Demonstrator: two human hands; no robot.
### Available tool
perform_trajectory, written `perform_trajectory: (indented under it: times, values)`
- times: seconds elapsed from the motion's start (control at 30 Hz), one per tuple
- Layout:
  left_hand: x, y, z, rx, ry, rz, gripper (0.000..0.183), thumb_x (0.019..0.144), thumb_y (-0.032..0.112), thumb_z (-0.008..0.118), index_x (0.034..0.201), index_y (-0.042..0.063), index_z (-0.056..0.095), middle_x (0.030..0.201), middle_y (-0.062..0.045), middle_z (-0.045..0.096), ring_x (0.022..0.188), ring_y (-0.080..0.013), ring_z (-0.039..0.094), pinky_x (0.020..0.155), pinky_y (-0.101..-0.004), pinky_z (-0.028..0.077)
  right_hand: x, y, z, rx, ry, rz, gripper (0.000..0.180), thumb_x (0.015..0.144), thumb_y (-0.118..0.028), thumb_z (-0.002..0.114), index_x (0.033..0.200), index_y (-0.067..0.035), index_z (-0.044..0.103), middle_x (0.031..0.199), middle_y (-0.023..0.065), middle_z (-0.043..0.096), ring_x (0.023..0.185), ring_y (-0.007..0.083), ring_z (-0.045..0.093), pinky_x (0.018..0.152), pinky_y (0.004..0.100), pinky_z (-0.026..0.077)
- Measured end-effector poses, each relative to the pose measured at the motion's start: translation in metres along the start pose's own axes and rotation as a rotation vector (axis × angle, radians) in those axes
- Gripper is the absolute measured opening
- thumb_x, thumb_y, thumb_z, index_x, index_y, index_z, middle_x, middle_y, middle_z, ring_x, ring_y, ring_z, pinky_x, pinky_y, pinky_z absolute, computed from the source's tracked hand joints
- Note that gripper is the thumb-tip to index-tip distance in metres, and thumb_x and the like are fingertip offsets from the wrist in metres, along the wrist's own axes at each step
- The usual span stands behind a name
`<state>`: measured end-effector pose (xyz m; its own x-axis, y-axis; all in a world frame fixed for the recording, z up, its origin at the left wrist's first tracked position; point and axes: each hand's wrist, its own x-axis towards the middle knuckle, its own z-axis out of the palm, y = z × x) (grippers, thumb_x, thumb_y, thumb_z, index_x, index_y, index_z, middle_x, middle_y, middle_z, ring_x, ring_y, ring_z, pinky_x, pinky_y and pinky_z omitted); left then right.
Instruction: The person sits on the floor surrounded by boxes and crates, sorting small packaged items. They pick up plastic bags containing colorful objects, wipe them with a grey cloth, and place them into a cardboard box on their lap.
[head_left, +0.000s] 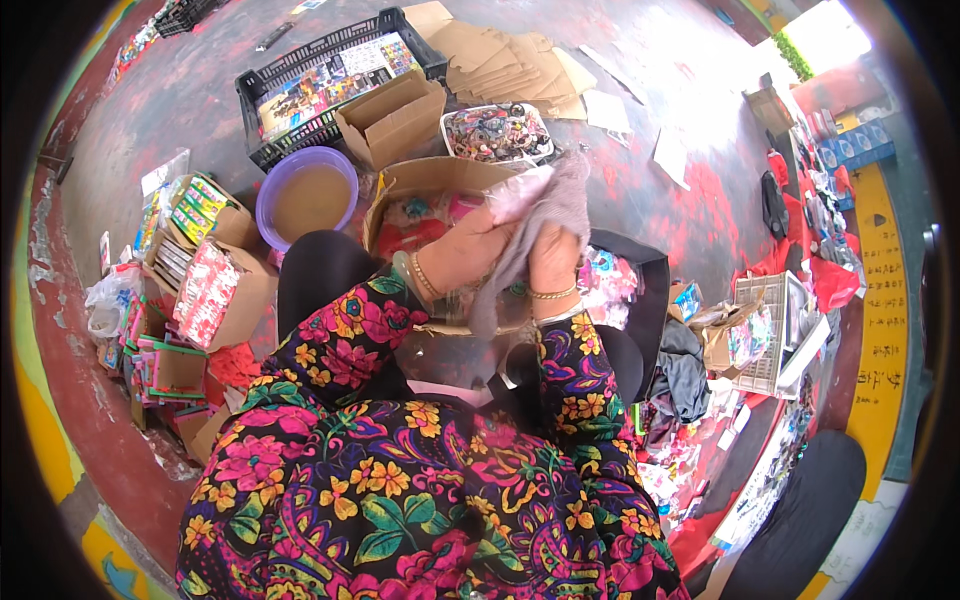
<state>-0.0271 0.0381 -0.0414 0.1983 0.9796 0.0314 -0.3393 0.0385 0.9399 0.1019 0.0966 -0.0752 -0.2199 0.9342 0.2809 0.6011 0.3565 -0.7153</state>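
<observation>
My left hand (465, 251) grips a pale pink, wrapped-looking item (519, 193); its exact kind cannot be made out. A greyish-mauve cloth (559, 191) is bunched in my right hand (553, 255) and lies against the pink item, one end hanging down between my wrists. Both hands are raised over an open cardboard box (442, 171) between my knees. Red, pink and teal things in clear plastic (409, 225) lie inside it, partly covered by my hands and forearms. Close by my right wrist, a black container (652, 292) holds small pink packets (607, 277).
A purple basin (268, 196) of murky water stands at the left. Beyond it are a black crate (247, 97), an upright carton (397, 120), a white tray of small trinkets (496, 133) and flattened cardboard (510, 64). Filled boxes (240, 300) crowd the left; a plastic crate (784, 337) stands right.
</observation>
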Motion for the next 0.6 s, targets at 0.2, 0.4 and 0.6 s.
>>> perform_trajectory:
  times: [0.2,0.4,0.6]
  values:
    - [0.002,-0.001,0.003,-0.351,0.022,-0.014,0.031,0.09,0.01,0.049,0.119,-0.001,0.048,0.111,-0.005,0.056,0.101,-0.0116,0.052,0.087,-0.0285,0.042,0.026,-0.01,-0.022,0.887,0.057,0.476,0.04,0.093,-0.031,0.043,0.117,0.0,0.051,0.114,0.0106,0.056,0.1,0.0229,0.054,0.087,0.0308,0.043]
    - [0.005,0.017,-0.014,-0.517,0.298,0.048,0.027,0.088,0.014,0.053,0.11,-0.002,0.053,0.1,-0.006,0.061,0.088,-0.0148,0.06,0.081,-0.0285,0.047,0.024,-0.001,-0.045,1.486,-0.156,0.465,0.039,0.088,-0.035,0.053,0.114,-0.006,0.051,0.107,0.0083,0.058,0.098,0.0224,0.055,0.083,0.0351,0.046]
    - [0.008,-0.034,-0.012,0.635,0.451,0.498,0.033,0.092,0.016,0.048,0.121,0.001,0.045,0.115,-0.009,0.053,0.101,-0.0155,0.051,0.086,-0.0286,0.041,0.002,0.012,0.017,0.314,-0.021,-0.257,0.032,0.078,-0.023,0.062,0.106,-0.009,0.056,0.101,0.0087,0.059,0.095,0.0235,0.055,0.085,0.0386,0.042]
